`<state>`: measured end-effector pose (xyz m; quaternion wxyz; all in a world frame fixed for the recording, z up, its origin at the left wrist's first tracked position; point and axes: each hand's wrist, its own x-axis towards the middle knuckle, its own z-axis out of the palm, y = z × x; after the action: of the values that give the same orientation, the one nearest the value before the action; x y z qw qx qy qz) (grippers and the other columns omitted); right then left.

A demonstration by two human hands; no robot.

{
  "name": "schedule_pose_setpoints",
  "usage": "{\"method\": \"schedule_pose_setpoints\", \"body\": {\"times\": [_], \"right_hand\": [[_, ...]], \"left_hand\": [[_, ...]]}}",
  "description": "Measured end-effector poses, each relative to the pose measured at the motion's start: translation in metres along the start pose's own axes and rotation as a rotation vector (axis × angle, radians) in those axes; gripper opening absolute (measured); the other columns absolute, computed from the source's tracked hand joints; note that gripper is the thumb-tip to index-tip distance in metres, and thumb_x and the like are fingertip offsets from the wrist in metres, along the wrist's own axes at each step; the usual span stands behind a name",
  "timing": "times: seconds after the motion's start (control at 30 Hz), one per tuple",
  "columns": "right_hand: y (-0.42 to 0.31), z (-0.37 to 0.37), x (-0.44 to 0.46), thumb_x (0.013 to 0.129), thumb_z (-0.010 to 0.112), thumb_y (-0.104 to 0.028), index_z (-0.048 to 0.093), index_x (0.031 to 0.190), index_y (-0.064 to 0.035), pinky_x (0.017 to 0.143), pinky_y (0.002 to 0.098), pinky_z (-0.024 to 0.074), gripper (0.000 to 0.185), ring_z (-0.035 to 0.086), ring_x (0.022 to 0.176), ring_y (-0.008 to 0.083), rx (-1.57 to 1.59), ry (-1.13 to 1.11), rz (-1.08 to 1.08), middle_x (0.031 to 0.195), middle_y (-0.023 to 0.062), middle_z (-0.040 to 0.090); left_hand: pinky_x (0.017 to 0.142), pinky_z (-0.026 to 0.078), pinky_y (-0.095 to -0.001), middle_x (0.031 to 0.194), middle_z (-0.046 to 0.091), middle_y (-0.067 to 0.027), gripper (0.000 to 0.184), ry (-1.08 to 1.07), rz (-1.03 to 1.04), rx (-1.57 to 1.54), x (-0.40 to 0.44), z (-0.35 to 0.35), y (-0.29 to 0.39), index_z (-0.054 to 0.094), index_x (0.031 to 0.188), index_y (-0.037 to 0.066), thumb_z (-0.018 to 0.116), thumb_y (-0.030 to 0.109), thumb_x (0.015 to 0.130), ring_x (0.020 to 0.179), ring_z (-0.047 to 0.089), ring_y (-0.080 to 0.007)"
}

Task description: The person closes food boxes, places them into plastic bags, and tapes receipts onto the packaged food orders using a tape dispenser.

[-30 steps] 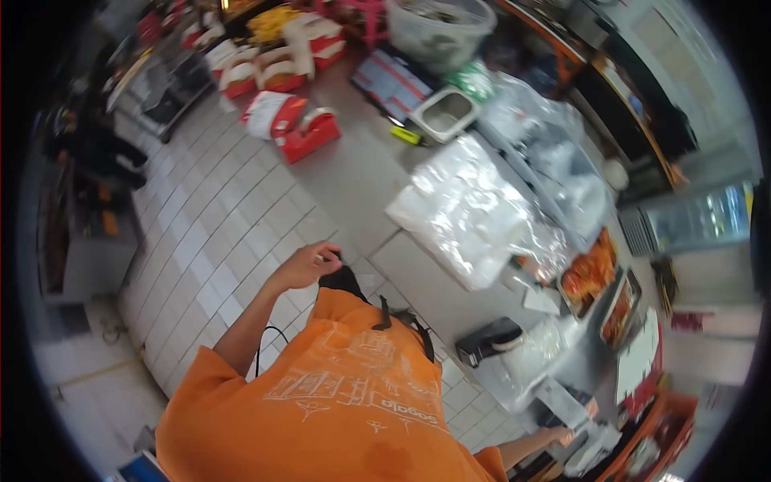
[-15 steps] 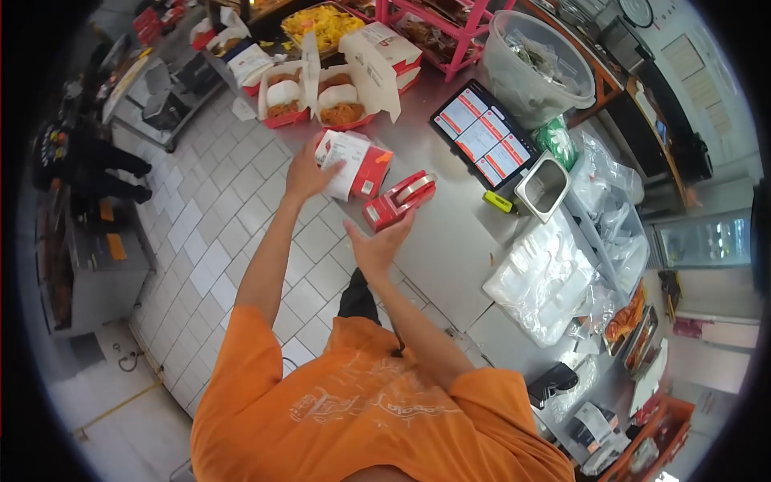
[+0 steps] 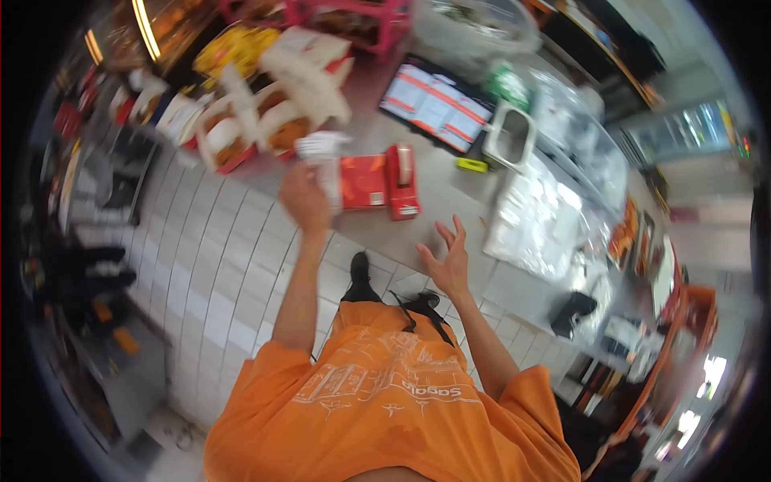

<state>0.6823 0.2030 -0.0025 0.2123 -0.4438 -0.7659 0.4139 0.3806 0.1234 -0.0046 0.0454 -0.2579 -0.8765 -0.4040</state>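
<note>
My left hand (image 3: pixel 305 199) is at the left end of a red and white food box (image 3: pixel 364 183); its fingers are smeared by motion, and I cannot tell whether they grip the box. Against the box's right side stands a red tape dispenser (image 3: pixel 403 189) with a roll in it. To the right of the dispenser and nearer my body, my right hand (image 3: pixel 448 261) is held up with its fingers spread and nothing in them. Beyond my left hand are two open boxes, one on the left (image 3: pixel 206 128) and one on the right (image 3: pixel 262 98), with a white mound and browned food inside.
A tablet (image 3: pixel 438 104) with order panels lies at the back of the steel counter (image 3: pixel 450 189). Near it are a yellow-green marker (image 3: pixel 472 165), a metal container (image 3: pixel 509 136) and a stack of clear plastic bags (image 3: pixel 534 217). A pink rack (image 3: pixel 353 24) stands behind.
My right hand has left the tape dispenser and moved right, fingers spread. The dispenser now stands against the box. My left hand stays by the box. The camera view has turned.
</note>
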Motion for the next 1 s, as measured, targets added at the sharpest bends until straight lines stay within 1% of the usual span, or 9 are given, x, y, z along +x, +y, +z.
{"method": "schedule_pose_setpoints", "body": {"times": [0.07, 0.2, 0.27, 0.3, 0.47, 0.53, 0.67, 0.9, 1.0], "right_hand": [[0.041, -0.046, -0.047, 0.088, 0.077, -0.017, 0.035, 0.147, -0.0006, 0.102, 0.0378, 0.0490, 0.075, 0.062, 0.121, 0.0288, -0.008, 0.085, 0.062, 0.132, 0.0161, 0.061], [0.130, -0.143, -0.146, 0.088, 0.077, -0.015, 0.043, 0.141, -0.0012, 0.099, 0.0372, 0.0496, 0.065, 0.064, 0.110, 0.0244, 0.140, 0.631, 0.447, 0.138, 0.0154, 0.054], [0.159, -0.182, -0.181, 0.086, 0.080, -0.017, 0.042, 0.142, -0.0008, 0.102, 0.0386, 0.0469, 0.069, 0.061, 0.115, 0.0251, 0.011, 0.895, 0.465, 0.142, 0.0166, 0.051], [0.173, -0.205, -0.203, 0.084, 0.082, -0.018, 0.041, 0.142, -0.0004, 0.106, 0.0400, 0.0441, 0.073, 0.057, 0.121, 0.0258, -0.131, 1.135, 0.467, 0.145, 0.0179, 0.047], [0.238, -0.259, -0.204, 0.071, 0.091, -0.028, 0.030, 0.150, 0.0016, 0.112, 0.0443, 0.0368, 0.104, 0.039, 0.140, 0.0342, -0.249, 1.045, 0.426, 0.149, 0.0250, 0.039], [0.255, -0.276, -0.194, 0.071, 0.091, -0.026, 0.029, 0.151, 0.0026, 0.108, 0.0422, 0.0419, 0.105, 0.049, 0.134, 0.0354, -0.124, 1.034, 0.444, 0.146, 0.0292, 0.045], [0.202, -0.307, -0.187, 0.071, 0.088, -0.020, 0.028, 0.150, 0.0035, 0.101, 0.0407, 0.0479, 0.102, 0.059, 0.124, 0.0375, 0.099, 0.999, 0.579, 0.141, 0.0342, 0.051], [0.225, -0.259, -0.188, 0.072, 0.090, -0.020, 0.023, 0.151, -0.0010, 0.109, 0.0422, 0.0406, 0.106, 0.048, 0.134, 0.0455, -0.004, 0.956, 0.411, 0.144, 0.0387, 0.044], [0.225, -0.269, -0.205, 0.070, 0.092, -0.019, 0.026, 0.148, 0.0019, 0.114, 0.0434, 0.0350, 0.105, 0.040, 0.140, 0.0396, 0.008, 0.914, 0.393, 0.151, 0.0302, 0.036]], "left_hand": [[0.094, 0.050, -0.0441, 0.136, 0.050, -0.0142, 0.016, -0.212, -0.232, -0.312, -0.003, -0.026, 0.046, 0.064, 0.103, 0.006, 0.069, 0.017, 0.093, 0.119, 0.057, -0.0293], [0.093, 0.050, -0.0297, 0.132, 0.056, -0.0090, 0.038, -0.234, 0.287, -0.758, -0.059, -0.053, 0.177, 0.058, 0.131, 0.003, 0.065, 0.004, 0.094, 0.115, 0.058, -0.0190], [0.097, 0.048, -0.0293, 0.130, 0.059, -0.0090, 0.043, -0.736, 0.472, -1.020, -0.105, -0.019, 0.225, 0.056, 0.135, 0.004, 0.065, 0.001, 0.093, 0.117, 0.058, -0.0147], [0.099, 0.046, -0.0286, 0.130, 0.059, -0.0094, 0.047, -0.973, 0.290, -1.082, -0.139, 0.001, 0.251, 0.053, 0.138, 0.004, 0.064, -0.002, 0.093, 0.118, 0.057, -0.0148], [0.107, 0.042, -0.0340, 0.136, 0.053, -0.0134, 0.062, -1.399, 0.250, -0.911, -0.336, 0.165, 0.285, 0.047, 0.145, 0.007, 0.072, 0.003, 0.089, 0.123, 0.053, -0.0237], [0.108, 0.035, -0.0472, 0.144, 0.042, -0.0160, 0.073, -1.005, 0.788, -0.331, -0.390, 0.207, 0.273, 0.046, 0.148, 0.016, 0.080, 0.024, 0.084, 0.130, 0.042, -0.0332], [0.099, 0.026, -0.0557, 0.150, 0.031, -0.0145, 0.069, -0.842, 0.807, -0.058, -0.429, 0.188, 0.300, 0.047, 0.148, 0.033, 0.072, 0.047, 0.086, 0.134, 0.028, -0.0357], [0.100, 0.026, -0.0538, 0.150, 0.033, -0.0099, 0.061, -0.960, 0.790, -0.108, -0.411, 0.189, 0.295, 0.044, 0.151, 0.031, 0.062, 0.039, 0.094, 0.132, 0.032, -0.0334], [0.109, 0.023, -0.0514, 0.151, 0.038, -0.0112, 0.075, -0.717, 0.935, -0.127, -0.340, 0.109, 0.280, 0.043, 0.152, 0.024, 0.069, 0.044, 0.086, 0.135, 0.035, -0.0335]]}}
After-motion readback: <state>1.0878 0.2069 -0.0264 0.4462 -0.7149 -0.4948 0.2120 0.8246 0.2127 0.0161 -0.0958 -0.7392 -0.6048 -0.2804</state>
